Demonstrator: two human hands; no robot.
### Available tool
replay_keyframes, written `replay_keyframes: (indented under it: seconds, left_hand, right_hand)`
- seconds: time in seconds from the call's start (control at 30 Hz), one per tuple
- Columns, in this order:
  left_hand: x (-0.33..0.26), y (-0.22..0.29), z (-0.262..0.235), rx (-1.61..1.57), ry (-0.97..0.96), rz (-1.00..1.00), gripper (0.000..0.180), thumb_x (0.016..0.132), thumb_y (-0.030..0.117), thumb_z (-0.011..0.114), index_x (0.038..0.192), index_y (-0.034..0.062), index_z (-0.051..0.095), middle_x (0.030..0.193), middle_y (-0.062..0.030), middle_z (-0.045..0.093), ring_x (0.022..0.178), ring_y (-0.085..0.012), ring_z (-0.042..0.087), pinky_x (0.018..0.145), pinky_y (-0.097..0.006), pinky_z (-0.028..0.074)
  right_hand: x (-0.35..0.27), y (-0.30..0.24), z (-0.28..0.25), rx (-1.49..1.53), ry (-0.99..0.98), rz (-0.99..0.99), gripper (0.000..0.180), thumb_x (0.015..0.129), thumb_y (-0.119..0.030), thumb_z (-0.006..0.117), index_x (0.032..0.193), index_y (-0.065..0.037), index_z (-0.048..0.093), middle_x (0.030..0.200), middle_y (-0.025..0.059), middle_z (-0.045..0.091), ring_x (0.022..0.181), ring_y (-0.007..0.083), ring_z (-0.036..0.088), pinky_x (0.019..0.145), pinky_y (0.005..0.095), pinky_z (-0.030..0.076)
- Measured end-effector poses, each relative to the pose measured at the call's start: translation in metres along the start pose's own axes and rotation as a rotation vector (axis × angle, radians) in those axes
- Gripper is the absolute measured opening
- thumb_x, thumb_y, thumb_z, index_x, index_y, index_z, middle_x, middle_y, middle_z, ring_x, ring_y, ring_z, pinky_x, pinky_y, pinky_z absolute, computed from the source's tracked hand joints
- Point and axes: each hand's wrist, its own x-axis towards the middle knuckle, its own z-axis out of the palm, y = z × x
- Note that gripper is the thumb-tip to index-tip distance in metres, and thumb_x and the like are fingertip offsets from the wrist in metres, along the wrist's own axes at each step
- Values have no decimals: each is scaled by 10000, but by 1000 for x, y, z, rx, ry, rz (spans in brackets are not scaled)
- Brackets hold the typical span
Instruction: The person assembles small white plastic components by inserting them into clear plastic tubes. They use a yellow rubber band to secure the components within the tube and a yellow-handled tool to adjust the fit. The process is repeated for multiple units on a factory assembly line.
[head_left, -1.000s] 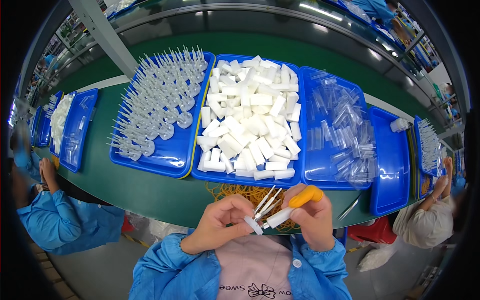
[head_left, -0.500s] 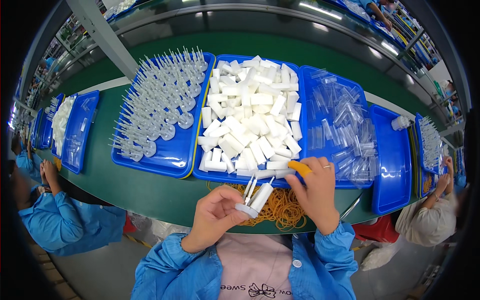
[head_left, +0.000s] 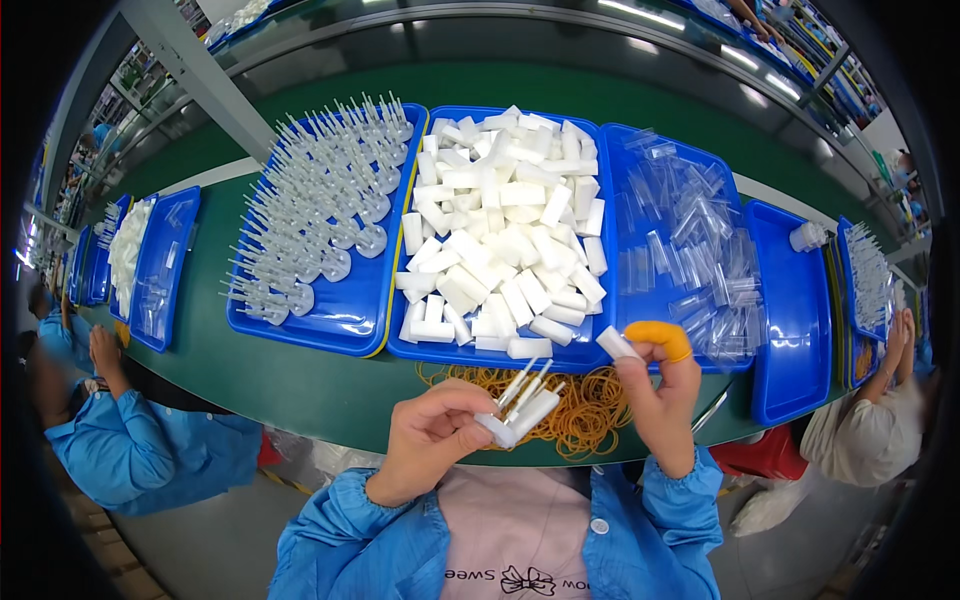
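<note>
In my left hand (head_left: 432, 432), closed at the near edge of the table, is a plastic base with thin upright rods (head_left: 515, 405). One white foam cylinder sits on a rod; other rods stand bare, tilted up and to the right. My right hand (head_left: 655, 395) pinches another white foam cylinder (head_left: 618, 343) between thumb and forefinger, just over the tray's near edge. An orange finger cover (head_left: 662, 338) is on that forefinger. Ahead lies a blue tray (head_left: 402, 347) heaped with white foam cylinders (head_left: 500, 240).
To the left, a blue tray (head_left: 345, 325) carries several rodded bases (head_left: 320, 200). Clear plastic tubes (head_left: 690, 240) lie in the right-hand tray. Orange rubber bands (head_left: 585, 425) pile up under my hands. Farther right is another blue tray (head_left: 790, 370). People sit at work on both sides.
My right hand has lifted a foam cylinder from the pile and drawn it back to the right. The base in my left hand has turned slightly, showing its bare rods more clearly.
</note>
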Motion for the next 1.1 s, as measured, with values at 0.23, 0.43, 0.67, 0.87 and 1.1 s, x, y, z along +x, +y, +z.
replay_keyframes:
  seconds: [0.23, 0.43, 0.67, 0.87, 1.1]
  left_hand:
    - [-2, -1, -4, 62, -196, 66, 201, 844, -4, 641, 1039, -52, 624, 1051, -136, 569, 953, -183, 562, 814, -292, 477]
    - [-2, 2, -2, 121, -203, 56, 196, 842, 10, 648, 1030, -44, 631, 1032, -131, 571, 947, -185, 555, 810, -294, 474]
    - [0, 0, -3, 125, -198, 60, 192, 838, -5, 640, 1027, -35, 637, 1035, -130, 572, 953, -183, 555, 810, -290, 475]
    - [1, 2, 6, 298, -122, 114, 173, 780, -27, 675, 951, -17, 652, 950, -134, 593, 842, -185, 592, 727, -287, 486]
    - [1, 6, 6, 520, -129, 332, 211, 667, 2, 784, 853, -10, 688, 866, -148, 660, 762, -192, 630, 643, -273, 492]
  right_hand:
    - [1, 0, -1, 609, -203, 195, 232, 907, -201, 604, 1058, -26, 579, 918, 21, 591, 842, 71, 535, 766, 211, 418]
    - [-1, -2, 10, 629, -270, 168, 255, 935, -232, 565, 1053, -9, 598, 928, 14, 582, 860, 84, 540, 813, 228, 421]
    - [-1, -2, 10, 708, -318, 249, 259, 932, -226, 570, 1055, 0, 600, 954, 30, 587, 880, 94, 546, 836, 247, 429]
    - [-9, -9, 20, 769, -275, 242, 167, 879, -142, 640, 966, -8, 590, 942, 47, 588, 878, 110, 551, 841, 259, 434]
    - [-22, -6, 24, 699, -329, 81, 129, 813, -46, 681, 900, -12, 592, 913, 49, 569, 875, 135, 533, 810, 277, 419]
